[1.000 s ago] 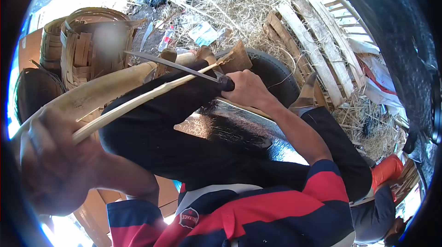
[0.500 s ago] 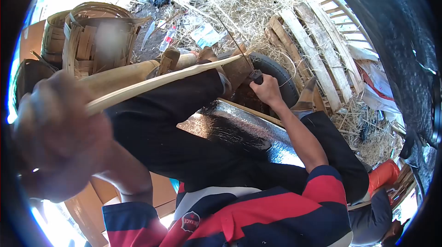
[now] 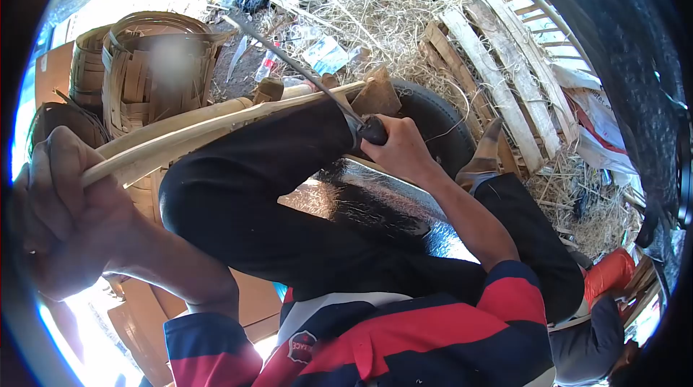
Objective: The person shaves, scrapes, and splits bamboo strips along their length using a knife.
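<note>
My left hand (image 3: 79, 203), on the left, is closed around the near end of a long pale bamboo strip (image 3: 195, 129). The strip slants up over my left thigh, its far end by a wooden block (image 3: 378, 95). Dark-handled, with a long narrow blade, a knife (image 3: 289, 62) is gripped in my right hand (image 3: 406, 147) near the block. Its blade points up and left and crosses the strip near the far end; whether the edge touches is unclear. A thicker bamboo pole (image 3: 177, 121) lies behind the strip.
Woven bamboo baskets (image 3: 155, 69) stand at the upper left. Past my right hand are a black tire (image 3: 442, 116) and wooden slats (image 3: 498, 73). Fibre shavings (image 3: 382, 4) cover the ground. Another person's dark sleeve (image 3: 592, 340) shows at lower right.
My right hand has shifted left, and the knife blade has swung down toward the left. My left hand has drawn the strip back to the left and slightly down.
</note>
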Demonstrator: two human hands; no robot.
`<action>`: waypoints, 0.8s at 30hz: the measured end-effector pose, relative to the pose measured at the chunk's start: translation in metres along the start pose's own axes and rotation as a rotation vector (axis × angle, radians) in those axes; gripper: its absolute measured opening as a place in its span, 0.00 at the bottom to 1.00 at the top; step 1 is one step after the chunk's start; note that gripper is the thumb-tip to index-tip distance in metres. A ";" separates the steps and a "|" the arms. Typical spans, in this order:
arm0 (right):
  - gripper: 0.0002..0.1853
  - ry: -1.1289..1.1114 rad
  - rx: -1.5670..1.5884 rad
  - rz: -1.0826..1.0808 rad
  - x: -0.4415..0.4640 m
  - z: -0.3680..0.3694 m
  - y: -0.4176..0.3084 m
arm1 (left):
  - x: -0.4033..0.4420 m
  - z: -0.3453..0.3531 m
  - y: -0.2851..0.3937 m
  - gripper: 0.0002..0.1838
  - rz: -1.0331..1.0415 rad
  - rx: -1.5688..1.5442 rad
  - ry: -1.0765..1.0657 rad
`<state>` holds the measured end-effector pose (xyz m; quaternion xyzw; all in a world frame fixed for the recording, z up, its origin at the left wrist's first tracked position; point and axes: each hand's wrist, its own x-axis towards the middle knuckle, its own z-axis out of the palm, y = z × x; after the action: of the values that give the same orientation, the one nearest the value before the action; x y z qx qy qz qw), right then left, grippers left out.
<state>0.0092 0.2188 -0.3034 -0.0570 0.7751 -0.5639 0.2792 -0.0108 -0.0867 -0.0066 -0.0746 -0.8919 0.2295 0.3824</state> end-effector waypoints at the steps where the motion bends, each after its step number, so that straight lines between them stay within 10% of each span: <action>1: 0.13 0.001 0.003 0.005 -0.002 0.001 0.001 | -0.001 0.004 -0.001 0.14 0.223 0.655 0.074; 7: 0.14 -0.082 -0.033 -0.083 -0.010 -0.009 -0.043 | 0.006 0.015 0.010 0.16 0.318 1.011 0.259; 11: 0.09 -0.064 0.134 -0.259 -0.002 -0.007 -0.054 | 0.056 0.034 0.022 0.21 -0.291 3.154 0.844; 13: 0.10 -0.036 0.115 -0.184 0.010 -0.003 -0.035 | 0.045 0.027 0.024 0.25 -0.578 3.663 1.016; 14: 0.12 -0.042 0.040 -0.095 0.017 0.001 -0.009 | 0.016 0.016 0.027 0.16 0.253 3.203 0.356; 16: 0.14 0.052 -0.146 0.104 0.032 0.019 0.080 | 0.008 0.009 0.040 0.13 0.745 2.496 -0.137; 19: 0.19 0.067 -0.424 0.317 0.051 -0.002 0.141 | 0.027 0.011 0.053 0.11 0.418 3.855 0.398; 24: 0.22 0.014 -0.546 0.295 0.042 -0.015 0.113 | 0.005 0.014 0.015 0.13 1.148 3.749 0.089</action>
<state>-0.0077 0.2551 -0.4178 -0.0128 0.8998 -0.2884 0.3270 -0.0250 -0.0770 -0.0186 -0.1201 -0.5702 -0.8033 0.1229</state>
